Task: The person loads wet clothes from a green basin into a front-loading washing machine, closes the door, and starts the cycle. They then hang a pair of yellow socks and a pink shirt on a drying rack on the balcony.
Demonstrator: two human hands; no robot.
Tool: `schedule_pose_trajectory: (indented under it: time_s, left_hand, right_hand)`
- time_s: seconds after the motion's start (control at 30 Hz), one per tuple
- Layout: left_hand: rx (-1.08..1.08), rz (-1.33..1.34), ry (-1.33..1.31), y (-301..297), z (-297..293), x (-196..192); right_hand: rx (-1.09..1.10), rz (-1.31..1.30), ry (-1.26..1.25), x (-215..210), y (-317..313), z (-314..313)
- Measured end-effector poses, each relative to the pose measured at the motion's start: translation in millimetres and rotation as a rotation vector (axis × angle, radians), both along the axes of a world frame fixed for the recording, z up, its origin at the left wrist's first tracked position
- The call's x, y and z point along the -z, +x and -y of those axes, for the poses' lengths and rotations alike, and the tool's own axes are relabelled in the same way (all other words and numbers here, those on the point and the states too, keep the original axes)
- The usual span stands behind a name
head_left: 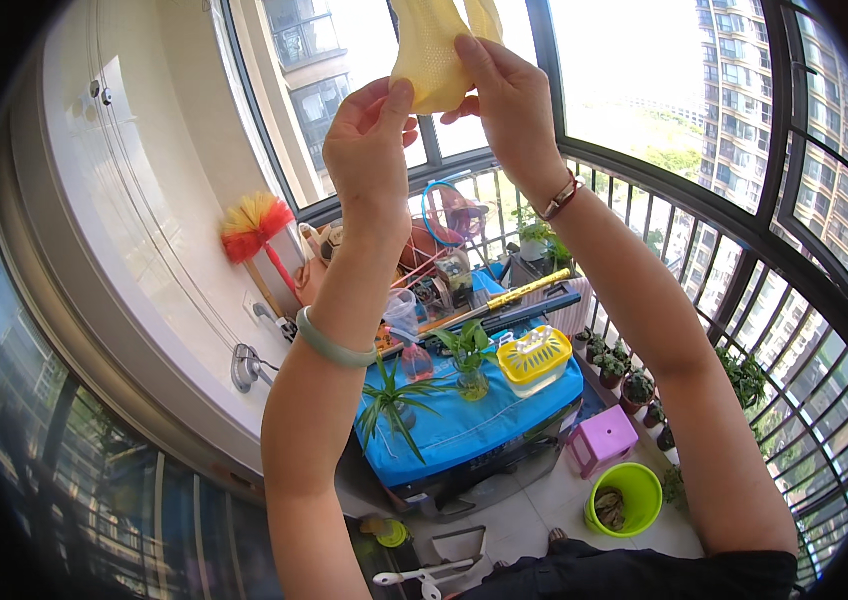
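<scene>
I hold a yellow mesh cloth (431, 50) overhead against the balcony window.

My left hand (369, 135) and right hand (506, 100) each pinch its lower edge. If either pinch loosens, I judge it could drop onto the potted plants (394, 400) and yellow basket (534, 355) on the blue-covered table (474, 425) below.

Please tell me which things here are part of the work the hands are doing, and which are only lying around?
In use:
- pale yellow mesh cloth, pinched by left hand and right hand

Lying about:
- yellow plastic basket
- lime green bucket
- small purple stool
- red-and-yellow duster
</scene>
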State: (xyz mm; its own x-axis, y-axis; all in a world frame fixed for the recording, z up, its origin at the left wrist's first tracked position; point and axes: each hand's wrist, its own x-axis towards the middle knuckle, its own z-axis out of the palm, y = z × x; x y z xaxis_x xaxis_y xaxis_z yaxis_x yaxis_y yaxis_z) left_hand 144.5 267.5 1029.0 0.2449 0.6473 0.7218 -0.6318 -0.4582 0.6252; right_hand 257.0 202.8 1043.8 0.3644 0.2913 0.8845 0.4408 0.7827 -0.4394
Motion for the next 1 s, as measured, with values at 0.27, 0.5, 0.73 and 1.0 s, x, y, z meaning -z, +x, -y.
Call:
schedule_pose_trajectory:
  time_s: [0.27,0.5,0.73,1.0]
  left_hand:
    - [0.093,0.091,-0.211,-58.3,28.9,83.5]
    - [0.416,-0.086,-0.648,-125.1,181.7,280.7]
    - [0.325,0.121,-1.21,-161.2,339.8,375.8]
    - [0.263,0.212,-1.235,-200.5,412.4,403.4]
  right_hand:
    - [-0.261,-0.071,-0.24,91.7,10.5,62.4]
    - [-1.044,-0.445,-0.597,263.5,-22.2,177.0]
    - [-1.194,-0.717,-0.924,355.0,-26.5,269.2]
    - [-1.46,-0.814,-1.178,384.7,-91.2,338.2]
